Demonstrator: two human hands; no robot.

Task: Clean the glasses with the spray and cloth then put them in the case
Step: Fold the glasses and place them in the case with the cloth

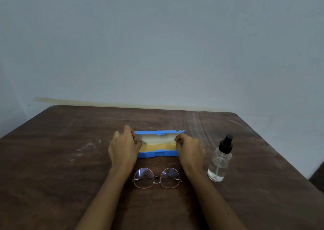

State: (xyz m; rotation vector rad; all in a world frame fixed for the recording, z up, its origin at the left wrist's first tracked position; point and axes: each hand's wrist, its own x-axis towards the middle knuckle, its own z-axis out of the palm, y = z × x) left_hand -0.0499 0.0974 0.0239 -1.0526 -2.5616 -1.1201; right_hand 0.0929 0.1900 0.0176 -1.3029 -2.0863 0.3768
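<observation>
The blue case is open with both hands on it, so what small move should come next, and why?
Probably lift the yellow cloth out of the blue case. The left hand and right hand grip its ends, while the glasses and spray bottle sit untouched.

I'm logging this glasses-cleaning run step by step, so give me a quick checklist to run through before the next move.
1. Case open: ok, lid raised.
2. Cloth available: ok, a yellow cloth lies inside the case.
3. Glasses reachable: ok, folded on the table, just in front of the case.
4. Spray bottle upright and capped: ok, right of the case.
5. Hands free: not ok, left hand and right hand both hold the case ends.
6. Lenses dirty: cannot tell.
</observation>
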